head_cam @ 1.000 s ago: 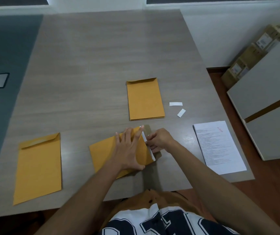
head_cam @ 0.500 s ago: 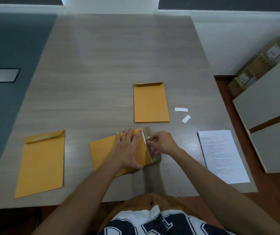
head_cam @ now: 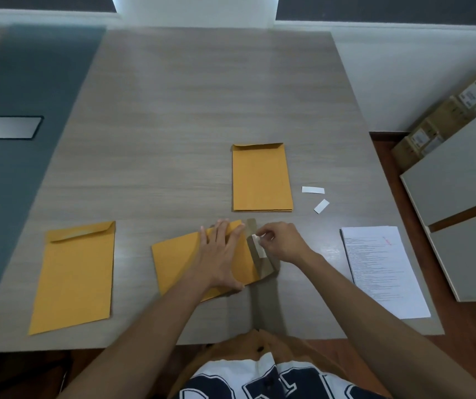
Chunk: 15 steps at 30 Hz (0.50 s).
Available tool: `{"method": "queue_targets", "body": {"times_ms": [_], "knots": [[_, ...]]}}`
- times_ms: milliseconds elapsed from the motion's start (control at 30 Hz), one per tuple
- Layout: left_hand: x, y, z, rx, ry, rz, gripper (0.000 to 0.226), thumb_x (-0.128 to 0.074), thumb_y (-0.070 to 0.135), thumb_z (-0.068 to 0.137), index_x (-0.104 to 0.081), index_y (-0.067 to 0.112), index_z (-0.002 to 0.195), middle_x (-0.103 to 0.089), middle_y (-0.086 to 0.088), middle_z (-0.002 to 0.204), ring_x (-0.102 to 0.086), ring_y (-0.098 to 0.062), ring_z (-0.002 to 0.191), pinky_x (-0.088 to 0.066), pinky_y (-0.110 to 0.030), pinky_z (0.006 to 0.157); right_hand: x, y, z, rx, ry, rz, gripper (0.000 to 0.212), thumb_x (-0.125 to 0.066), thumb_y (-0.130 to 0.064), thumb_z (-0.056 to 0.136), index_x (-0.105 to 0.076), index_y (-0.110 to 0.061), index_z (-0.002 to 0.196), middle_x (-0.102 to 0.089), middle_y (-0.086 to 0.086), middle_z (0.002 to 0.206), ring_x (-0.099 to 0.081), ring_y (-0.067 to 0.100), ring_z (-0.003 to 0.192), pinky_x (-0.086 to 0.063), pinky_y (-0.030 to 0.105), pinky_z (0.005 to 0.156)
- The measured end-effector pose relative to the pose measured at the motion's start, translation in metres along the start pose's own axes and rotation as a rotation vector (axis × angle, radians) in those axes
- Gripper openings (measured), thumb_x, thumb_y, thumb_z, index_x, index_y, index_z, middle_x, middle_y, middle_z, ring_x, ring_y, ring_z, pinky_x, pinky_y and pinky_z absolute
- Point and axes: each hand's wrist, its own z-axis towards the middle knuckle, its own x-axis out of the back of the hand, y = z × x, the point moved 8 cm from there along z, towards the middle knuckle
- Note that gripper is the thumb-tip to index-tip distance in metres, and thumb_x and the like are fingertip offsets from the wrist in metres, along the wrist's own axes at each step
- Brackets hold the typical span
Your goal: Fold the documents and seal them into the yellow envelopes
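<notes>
Grey wood-grain covers the table (head_cam: 202, 110), which fills most of the view. Off its right edge stand pale cabinet panels (head_cam: 461, 197), with cardboard boxes (head_cam: 447, 116) behind them. On the table's right side, near the front edge, a stack of printed documents (head_cam: 383, 272) lies flat and unfolded. At the left lies the left envelope (head_cam: 72, 277), yellow, its flap loosely lifted, well apart from everything else. Farther back, near the centre, sits a neat pile of yellow envelopes (head_cam: 261, 180). In front of that pile, nearest the person, the middle envelope (head_cam: 176, 263) lies tilted, its open flap (head_cam: 262, 263) pointing right and showing a brownish inner face. The left hand (head_cam: 221, 254) lies flat on this envelope, fingers straight and spread, pressing it to the table. The right hand (head_cam: 281, 241) is at the flap, thumb and forefinger pinching the upper end of a white backing strip (head_cam: 258, 246) on it. Two loose white strips (head_cam: 313, 190) lie right of the far pile, near each other but apart.
</notes>
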Motion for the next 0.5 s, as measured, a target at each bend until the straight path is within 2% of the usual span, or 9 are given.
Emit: {"method": "queue_targets", "body": {"times_ms": [67, 167, 267, 367, 433, 500], "knots": [[-0.005, -0.001, 0.001, 0.013, -0.038, 0.007, 0.141, -0.076, 0.076, 0.050, 0.006, 0.027, 0.153, 0.004, -0.012, 0.161, 0.004, -0.034, 0.150, -0.005, -0.064, 0.117, 0.001, 0.002, 0.002, 0.028, 0.045, -0.056, 0.024, -0.068, -0.022, 0.088, -0.071, -0.019, 0.111, -0.070, 0.001, 0.100, -0.064, 0.013, 0.091, -0.052, 0.024, 0.084], [-0.011, -0.002, 0.003, 0.029, -0.089, 0.011, 0.143, -0.078, 0.076, 0.049, 0.004, 0.026, 0.154, 0.009, -0.011, 0.162, 0.009, -0.034, 0.150, -0.003, -0.061, 0.118, -0.012, -0.002, 0.004, 0.089, 0.002, -0.220, 0.033, -0.072, -0.026, 0.085, -0.067, -0.020, 0.117, -0.062, 0.001, 0.104, -0.060, 0.019, 0.096, -0.051, 0.032, 0.085], [-0.017, -0.003, 0.005, 0.041, -0.123, 0.018, 0.134, -0.073, 0.077, 0.057, -0.001, 0.023, 0.156, 0.010, -0.010, 0.162, 0.011, -0.034, 0.149, -0.003, -0.060, 0.118, -0.017, -0.005, 0.006, 0.104, 0.020, -0.288, 0.033, -0.071, -0.026, 0.086, -0.065, -0.018, 0.117, -0.057, 0.003, 0.109, -0.060, 0.022, 0.097, -0.052, 0.036, 0.086], [-0.011, -0.005, 0.012, 0.075, -0.053, 0.002, 0.106, -0.062, 0.075, 0.072, -0.018, 0.025, 0.154, -0.002, -0.008, 0.161, 0.004, -0.033, 0.149, -0.010, -0.060, 0.117, -0.017, -0.009, 0.009, 0.120, 0.037, -0.321, 0.034, -0.073, -0.025, 0.084, -0.065, -0.018, 0.117, -0.057, 0.002, 0.109, -0.061, 0.022, 0.097, -0.053, 0.038, 0.085], [-0.004, -0.002, 0.018, 0.082, 0.010, 0.027, 0.090, -0.064, 0.069, 0.076, -0.031, 0.025, 0.148, -0.013, -0.006, 0.158, -0.005, -0.031, 0.147, -0.017, -0.058, 0.115, -0.017, -0.011, 0.011, 0.121, 0.039, -0.338, 0.035, -0.074, -0.026, 0.083, -0.066, -0.019, 0.116, -0.058, 0.000, 0.110, -0.061, 0.021, 0.097, -0.054, 0.037, 0.084], [-0.002, 0.001, 0.024, 0.082, 0.020, 0.021, 0.088, -0.070, 0.062, 0.076, -0.033, 0.024, 0.145, -0.020, -0.006, 0.156, -0.016, -0.030, 0.144, -0.025, -0.052, 0.113, -0.016, -0.011, 0.014, 0.124, 0.036, -0.350, 0.033, -0.075, -0.026, 0.083, -0.066, -0.019, 0.114, -0.059, 0.000, 0.108, -0.060, 0.020, 0.095, -0.053, 0.036, 0.082]]}}
